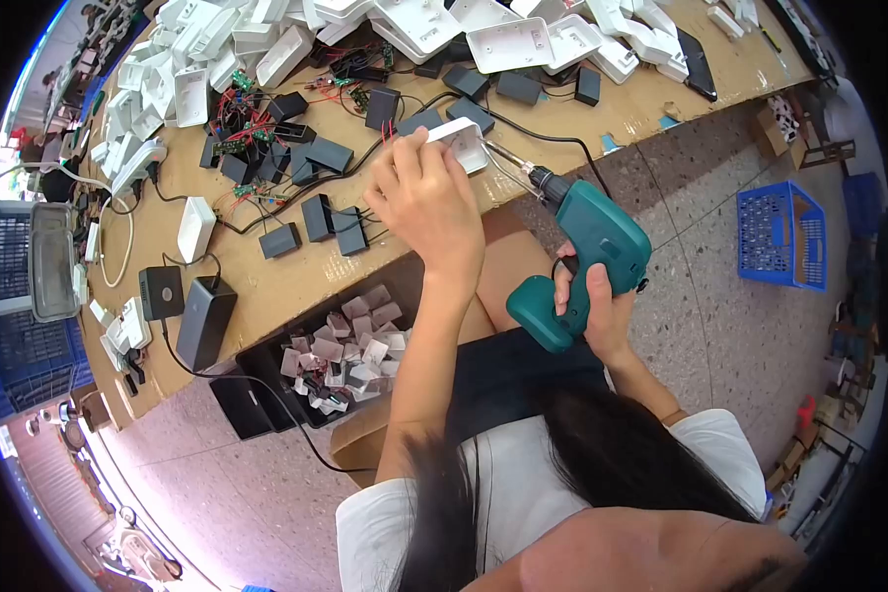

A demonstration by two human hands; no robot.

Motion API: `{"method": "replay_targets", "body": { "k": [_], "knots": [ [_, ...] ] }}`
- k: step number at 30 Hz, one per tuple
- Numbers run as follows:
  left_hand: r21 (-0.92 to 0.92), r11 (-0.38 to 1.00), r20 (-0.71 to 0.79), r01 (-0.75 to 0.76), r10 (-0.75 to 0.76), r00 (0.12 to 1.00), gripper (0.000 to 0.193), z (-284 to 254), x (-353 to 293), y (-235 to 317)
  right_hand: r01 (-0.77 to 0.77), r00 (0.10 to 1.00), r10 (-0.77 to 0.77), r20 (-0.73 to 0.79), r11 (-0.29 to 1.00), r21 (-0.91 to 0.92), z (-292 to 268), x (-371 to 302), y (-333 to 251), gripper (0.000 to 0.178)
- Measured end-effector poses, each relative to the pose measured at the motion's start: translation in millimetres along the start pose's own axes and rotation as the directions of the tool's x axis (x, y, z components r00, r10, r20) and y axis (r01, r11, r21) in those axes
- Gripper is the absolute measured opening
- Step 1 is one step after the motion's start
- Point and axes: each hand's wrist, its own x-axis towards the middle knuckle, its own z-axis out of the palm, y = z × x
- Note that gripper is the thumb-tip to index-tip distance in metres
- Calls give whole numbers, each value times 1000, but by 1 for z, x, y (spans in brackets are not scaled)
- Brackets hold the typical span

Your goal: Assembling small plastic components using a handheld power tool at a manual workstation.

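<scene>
My left hand (426,192) is closed at the near edge of the table, with its fingers bent around the end of a shallow white plastic case (472,150). Thin red wires show beside those fingertips; exactly what else they pinch is hidden. In my right hand (602,301) is a teal pistol-grip soldering gun (602,237), with a finger by its trigger. Two thin metal rods extend from its black nose toward the case's open side. Whether the tip touches anything inside cannot be made out. Black rectangular boxes (419,123) lie just beyond my left hand.
White plastic cases (508,44) are heaped along the table's far side. Green circuit boards with red wires (237,138) lie among black boxes. Below the table edge stands a black bin (257,395) of small pale pieces. A blue crate (781,237) sits on the floor at right.
</scene>
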Motion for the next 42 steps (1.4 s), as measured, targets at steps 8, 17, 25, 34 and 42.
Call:
{"method": "replay_targets", "body": {
  "k": [8,17,25,34,42],
  "knots": [
    [-326,944,6,-39,44,999,18,-26,4,-15,63,998,-63,-18,998,12,-14,-4,-3,46],
    [-176,967,90,-185,203,975,24,-44,11,-3,60,998,-59,-34,998,22,-14,-1,-12,45],
    [10,986,183,-168,163,969,15,-22,9,12,64,998,-64,-13,998,0,-14,0,-20,44],
    [-334,933,145,137,-93,985,6,-34,8,9,66,998,-66,-2,998,-17,-15,1,-18,44],
    [-71,997,9,36,-35,999,10,-29,3,12,33,999,-32,38,999,-14,-12,2,-11,36]
  ]
}}
